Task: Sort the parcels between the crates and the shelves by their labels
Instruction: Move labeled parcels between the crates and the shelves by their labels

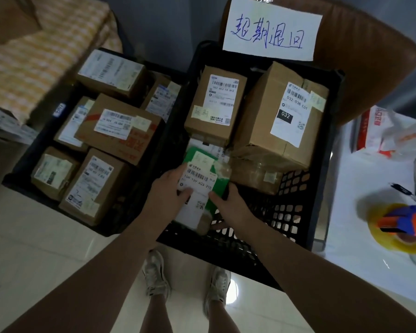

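A white table (360, 248) stands at the right, bearing a tape dispenser (408, 222), a pen (406, 192) and a red-and-white bag (380, 131). A brown chair (360, 44) behind the right crate (322, 212) carries a handwritten paper sign (271, 30). A checked cloth (34, 61) lies at upper left. Two shoes (154, 272) show on the pale floor (46, 248) below.

The left crate (22, 174) is packed with about six labelled cardboard boxes (120, 126), leaving little free room. The right crate holds a tall box (214, 104), a larger box (281, 116) beside it, and a taped box (252, 174) under that; its near right part shows bare grid floor.

The green parcel (202, 186) sits in the right crate's near left corner, just below the tall box. The left hand (168, 188) grips its left edge, thumb curled over the white label. The right hand (228, 203) clasps its right edge, thumb on top, fingers underneath.
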### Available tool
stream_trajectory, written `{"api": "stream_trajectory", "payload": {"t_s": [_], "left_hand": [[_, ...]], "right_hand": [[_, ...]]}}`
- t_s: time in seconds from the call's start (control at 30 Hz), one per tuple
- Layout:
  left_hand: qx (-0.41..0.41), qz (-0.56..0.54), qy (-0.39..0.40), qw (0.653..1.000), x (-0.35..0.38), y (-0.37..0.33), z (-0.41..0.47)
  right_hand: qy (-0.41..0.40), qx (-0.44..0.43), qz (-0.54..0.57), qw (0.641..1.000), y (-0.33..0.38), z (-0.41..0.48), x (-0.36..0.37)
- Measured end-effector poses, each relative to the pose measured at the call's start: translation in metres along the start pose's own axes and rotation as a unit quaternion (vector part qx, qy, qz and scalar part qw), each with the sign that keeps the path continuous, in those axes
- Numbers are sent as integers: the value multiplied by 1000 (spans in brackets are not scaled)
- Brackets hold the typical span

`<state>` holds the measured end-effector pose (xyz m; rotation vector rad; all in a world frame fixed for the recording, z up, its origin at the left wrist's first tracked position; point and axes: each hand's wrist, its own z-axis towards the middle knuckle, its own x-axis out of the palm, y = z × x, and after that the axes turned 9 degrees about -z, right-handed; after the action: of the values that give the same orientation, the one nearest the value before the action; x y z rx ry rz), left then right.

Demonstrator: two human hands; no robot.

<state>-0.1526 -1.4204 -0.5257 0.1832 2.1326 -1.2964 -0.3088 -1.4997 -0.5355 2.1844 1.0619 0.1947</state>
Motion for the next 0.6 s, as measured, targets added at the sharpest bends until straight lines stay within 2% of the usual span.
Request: {"api": "stream_trajectory", "payload": {"t_s": [0.07,0.23,0.47,0.6], "left_hand": [[2,16,26,1000,-7,2,4],[0,134,85,987,-1,9,7],[-36,113,85,989,5,31,0],[-18,193,136,972,14,36,8]], "right_hand": [[-8,-6,5,1000,-1,2,6],[-32,-14,-49,998,-8,13,9],[-64,-53,-104,991,-25,20,11],[-73,-51,-104,991,-23,41,12]]}}
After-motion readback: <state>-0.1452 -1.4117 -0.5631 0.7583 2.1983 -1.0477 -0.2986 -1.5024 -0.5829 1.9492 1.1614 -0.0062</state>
